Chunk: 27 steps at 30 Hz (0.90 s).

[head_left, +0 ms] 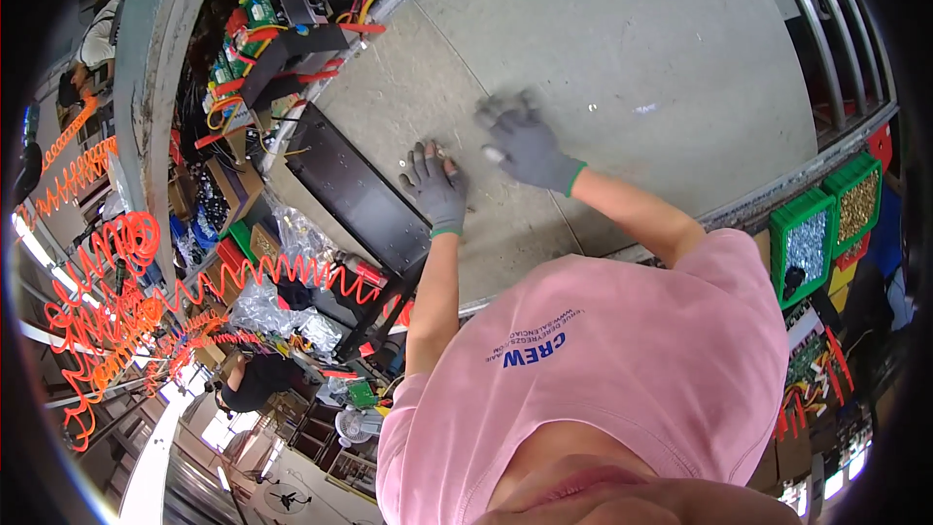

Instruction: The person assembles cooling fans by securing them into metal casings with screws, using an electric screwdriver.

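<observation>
My left hand [439, 196], in a grey work glove with a green cuff, is over the grey worktop [680, 29]. Its fingers are apart, and the tips look worn or stained; I see nothing held in them. To its right and slightly farther off, my right hand [530, 148] wears a matching glove. Motion smears its fingertips, but the fingers are spread, with no object visible in them. A long black metal housing [355, 185] lies beside my left hand, along the left edge of the worktop. A few tiny bits, one a small pale piece [592, 107], are scattered on the surface.
Green bins of silver screws [807, 243] and brass-coloured screws [857, 206] stand at the right edge. Metal rails [821, 29] border the far right. Circuit boards with red-handled parts [258, 15] line the left. Coiled red air hoses [272, 277] hang there. Other people are farther off.
</observation>
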{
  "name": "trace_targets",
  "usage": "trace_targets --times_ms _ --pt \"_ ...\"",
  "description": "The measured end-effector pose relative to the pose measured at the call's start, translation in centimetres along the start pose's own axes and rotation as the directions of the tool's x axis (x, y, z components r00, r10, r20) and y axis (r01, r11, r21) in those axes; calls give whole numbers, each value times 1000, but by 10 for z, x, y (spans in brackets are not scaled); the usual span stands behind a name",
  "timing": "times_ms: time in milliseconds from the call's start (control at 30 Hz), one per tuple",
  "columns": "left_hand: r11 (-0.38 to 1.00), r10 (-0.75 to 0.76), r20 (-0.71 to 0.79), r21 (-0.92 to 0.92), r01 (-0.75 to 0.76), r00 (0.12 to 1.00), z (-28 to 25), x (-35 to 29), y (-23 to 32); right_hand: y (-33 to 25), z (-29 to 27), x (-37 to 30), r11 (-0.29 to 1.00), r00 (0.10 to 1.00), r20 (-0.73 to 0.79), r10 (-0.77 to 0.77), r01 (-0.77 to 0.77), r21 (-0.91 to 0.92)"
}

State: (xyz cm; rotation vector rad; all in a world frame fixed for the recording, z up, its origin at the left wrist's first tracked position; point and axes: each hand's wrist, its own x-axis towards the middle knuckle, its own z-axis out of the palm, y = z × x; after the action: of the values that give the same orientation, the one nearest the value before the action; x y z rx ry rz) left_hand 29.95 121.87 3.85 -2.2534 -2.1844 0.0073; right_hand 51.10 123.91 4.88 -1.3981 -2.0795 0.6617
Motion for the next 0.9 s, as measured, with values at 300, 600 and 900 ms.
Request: trace_targets --times_ms 300,600,900 --pt "924 345 -9 -173 -341 938 -18 15 77 36 -23 -85 806 895 -83 438 -432 -406" --pt "888 456 10 -64 -455 890 4 17 37 -45 32 -95 978 986 143 85 -110 176" --pt "820 433 -20 -405 -403 901 -9 10 97 47 -50 -103 908 882 -236 409 -419 9"
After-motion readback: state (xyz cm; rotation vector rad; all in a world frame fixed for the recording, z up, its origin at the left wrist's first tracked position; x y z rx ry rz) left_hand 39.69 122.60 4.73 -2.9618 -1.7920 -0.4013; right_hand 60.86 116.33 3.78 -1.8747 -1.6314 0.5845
